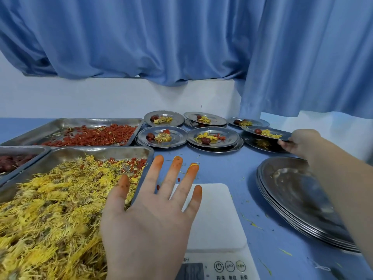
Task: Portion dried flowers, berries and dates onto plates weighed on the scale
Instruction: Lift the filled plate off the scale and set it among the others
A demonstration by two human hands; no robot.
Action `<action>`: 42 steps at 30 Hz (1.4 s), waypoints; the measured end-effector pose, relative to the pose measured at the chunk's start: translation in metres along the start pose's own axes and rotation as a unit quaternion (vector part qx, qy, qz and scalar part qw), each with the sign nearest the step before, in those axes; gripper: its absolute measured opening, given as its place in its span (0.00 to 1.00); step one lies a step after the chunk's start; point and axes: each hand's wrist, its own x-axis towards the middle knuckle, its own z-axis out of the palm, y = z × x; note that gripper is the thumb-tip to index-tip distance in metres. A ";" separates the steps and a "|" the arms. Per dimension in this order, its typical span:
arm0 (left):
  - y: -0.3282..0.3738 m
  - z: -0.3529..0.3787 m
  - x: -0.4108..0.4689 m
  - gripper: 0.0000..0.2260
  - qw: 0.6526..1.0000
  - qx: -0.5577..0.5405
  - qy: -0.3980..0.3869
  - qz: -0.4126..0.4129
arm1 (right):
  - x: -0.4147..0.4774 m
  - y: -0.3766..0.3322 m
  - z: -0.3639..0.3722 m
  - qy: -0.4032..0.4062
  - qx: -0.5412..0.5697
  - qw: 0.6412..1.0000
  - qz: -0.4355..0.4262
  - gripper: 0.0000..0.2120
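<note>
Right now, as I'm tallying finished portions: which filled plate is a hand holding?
The far-right plate: the right hand grips its rim, while the other filled plates lie untouched.

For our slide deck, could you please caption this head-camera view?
Right hand holds a filled round steel plate by its rim; open, orange-stained left hand hovers over the white scale.
</note>
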 end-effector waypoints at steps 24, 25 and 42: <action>-0.003 0.022 -0.019 0.21 0.997 0.055 0.048 0.037 | -0.166 -0.008 -0.033 -0.161 -0.066 0.973 -0.154 0.03; -0.003 0.022 -0.020 0.21 0.995 0.078 0.050 0.041 | -0.180 -0.002 -0.040 -0.164 -0.085 0.965 -0.183 0.04; -0.004 0.024 -0.024 0.15 0.956 0.279 -0.002 0.096 | -0.242 0.061 -0.105 -0.174 -0.571 0.697 -0.399 0.10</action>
